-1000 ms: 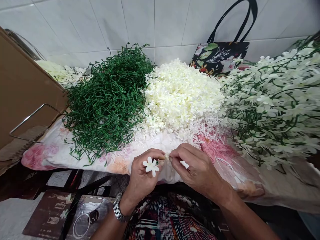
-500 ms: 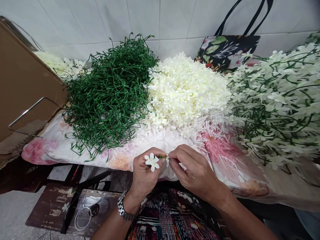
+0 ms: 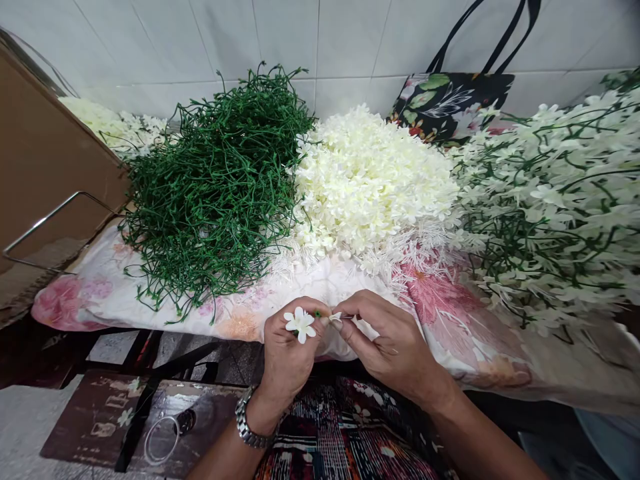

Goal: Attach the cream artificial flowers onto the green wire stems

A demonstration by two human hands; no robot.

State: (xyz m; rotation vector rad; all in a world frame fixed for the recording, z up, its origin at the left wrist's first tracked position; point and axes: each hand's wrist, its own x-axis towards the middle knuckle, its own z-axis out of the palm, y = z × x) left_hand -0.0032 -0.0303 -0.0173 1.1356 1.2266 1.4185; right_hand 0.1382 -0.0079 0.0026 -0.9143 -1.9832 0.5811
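Observation:
My left hand [image 3: 289, 347] is closed around a thin green stem [image 3: 317, 313] that bears one white flower [image 3: 299, 324] over its knuckles. My right hand [image 3: 387, 340] pinches a small white blossom [image 3: 336, 317] right at the stem's tip, fingertips of both hands almost touching. Both hands hover over the near edge of a floral cloth [image 3: 250, 313]. Behind them lie a heap of bare green stems [image 3: 220, 187] and a heap of loose white blossoms [image 3: 370, 180].
Finished flowered sprays [image 3: 555, 200] are piled at the right. A floral tote bag [image 3: 450, 100] leans on the tiled wall. A cardboard box [image 3: 45, 153] with a metal handle stands at the left. A dark stool [image 3: 135, 420] sits below left.
The view shifted slightly. My right hand's blossom has come up against the stem tip held in my left hand; the hands stay in the same spot.

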